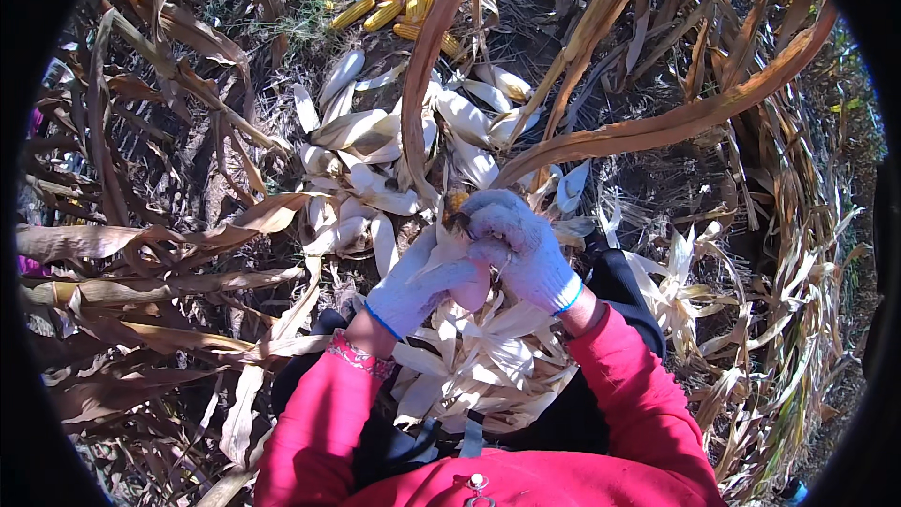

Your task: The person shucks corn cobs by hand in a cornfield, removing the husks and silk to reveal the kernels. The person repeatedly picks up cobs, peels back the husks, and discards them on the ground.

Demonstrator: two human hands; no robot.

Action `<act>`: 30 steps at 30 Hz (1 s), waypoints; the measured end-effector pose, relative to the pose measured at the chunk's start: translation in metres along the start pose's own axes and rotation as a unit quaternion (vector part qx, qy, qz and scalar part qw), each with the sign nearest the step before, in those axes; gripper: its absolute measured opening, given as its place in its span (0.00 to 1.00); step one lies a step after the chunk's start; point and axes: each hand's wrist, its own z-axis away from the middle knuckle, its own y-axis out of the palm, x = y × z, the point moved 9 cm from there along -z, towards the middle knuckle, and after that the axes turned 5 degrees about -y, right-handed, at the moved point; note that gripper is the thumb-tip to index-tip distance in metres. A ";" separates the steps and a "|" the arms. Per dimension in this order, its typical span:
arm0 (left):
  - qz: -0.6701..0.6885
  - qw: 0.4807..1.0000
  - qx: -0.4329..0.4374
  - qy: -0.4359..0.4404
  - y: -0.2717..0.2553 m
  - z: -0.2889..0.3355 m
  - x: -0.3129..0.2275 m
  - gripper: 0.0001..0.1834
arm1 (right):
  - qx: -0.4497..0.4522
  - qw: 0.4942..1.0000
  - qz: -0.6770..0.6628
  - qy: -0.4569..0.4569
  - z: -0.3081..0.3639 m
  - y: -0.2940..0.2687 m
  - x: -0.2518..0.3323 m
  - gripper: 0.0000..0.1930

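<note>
White knit gloves with blue cuffs cover both my hands. My left hand is closed around the lower part of an ear of corn that is partly in its pale husk. Yellow kernels show at its far end. At the upper part, my right hand has its fingers curled in against the ear, gripping the husk there. Its fingertips are partly hidden. Between my legs, below the hands, lies a heap of loose pale husks.
Beyond my hands is a pile of ears still in husks. Farther off lie several bare yellow ears. Long brown leaves arch over the pile close to my hands. Dry stalks lie at left; more husks are at right.
</note>
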 end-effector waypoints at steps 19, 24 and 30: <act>0.297 0.908 -0.292 0.039 -0.094 0.004 -0.013 0.23 | 0.456 0.859 -0.197 0.121 0.111 0.114 -0.006 0.15; 0.320 0.894 -0.313 0.034 -0.111 0.002 0.009 0.21 | 0.515 0.837 -0.101 0.156 0.115 0.122 0.006 0.12; 0.298 0.875 -0.330 0.193 -0.153 0.033 -0.059 0.27 | 0.560 0.825 0.069 -0.016 0.159 0.135 0.030 0.24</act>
